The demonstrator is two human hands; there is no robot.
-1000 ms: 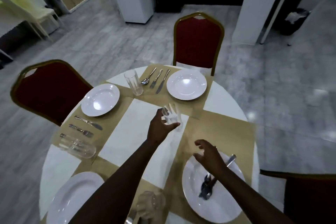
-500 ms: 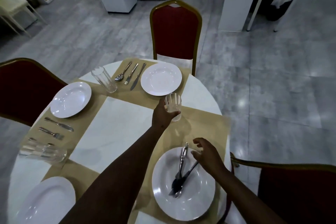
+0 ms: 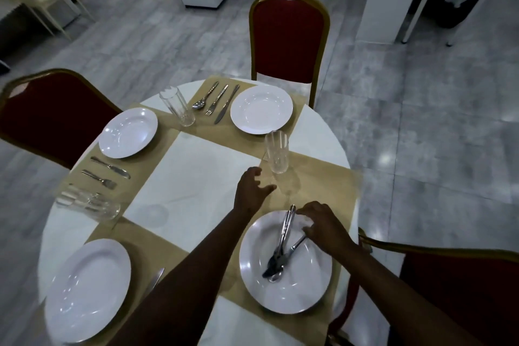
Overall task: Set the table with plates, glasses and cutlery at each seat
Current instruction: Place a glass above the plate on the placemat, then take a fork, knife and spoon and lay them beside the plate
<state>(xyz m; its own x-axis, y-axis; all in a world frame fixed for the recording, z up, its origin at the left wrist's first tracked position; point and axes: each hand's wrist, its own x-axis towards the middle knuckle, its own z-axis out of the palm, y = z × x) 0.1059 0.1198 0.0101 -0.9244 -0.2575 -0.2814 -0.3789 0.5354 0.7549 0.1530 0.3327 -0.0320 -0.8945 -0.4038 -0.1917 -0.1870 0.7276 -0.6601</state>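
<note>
Head view: the glass (image 3: 276,152) stands apart from the released left hand (image 3: 250,194); cutlery (image 3: 283,244) on the plate (image 3: 306,293) is pinched by the right hand (image 3: 323,226), likely to be laid out beside it.

Table centre (image 3: 196,177) lies bare between the plates (image 3: 261,109).

Dim, bluish light; glare on the floor tiles (image 3: 384,159); blurred, warped frame edges.

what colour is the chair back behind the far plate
Dark red with a gold frame, clearest in the head view.
</note>
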